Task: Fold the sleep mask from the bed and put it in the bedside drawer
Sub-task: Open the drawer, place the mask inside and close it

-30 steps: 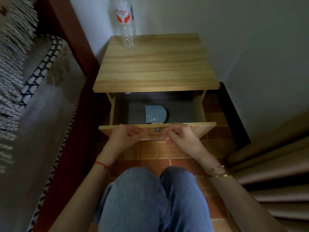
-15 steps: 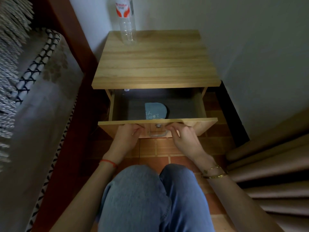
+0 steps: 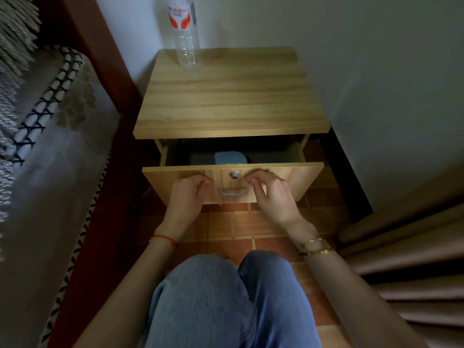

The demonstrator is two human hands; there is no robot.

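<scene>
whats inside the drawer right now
A folded light-blue sleep mask lies in the drawer near the front. The nightstand top covers the drawer's back, so anything there is hidden.

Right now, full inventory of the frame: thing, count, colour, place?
nightstand: 1, light wood, centre, against the wall
drawer: 1, light wood, part open, metal handle and lock on its front
sleep mask: 1, light blue, folded, inside the drawer
bottle: 1, clear with red-white label, back left of the nightstand top
bed: 1, grey patterned cover, red-brown frame, left
curtain: 1, beige, lower right
floor: terracotta tiles
left hand: 1, on the drawer front, red string at the wrist
right hand: 1, on the drawer front, gold bracelets
knees: 2, blue jeans, bottom centre
</scene>
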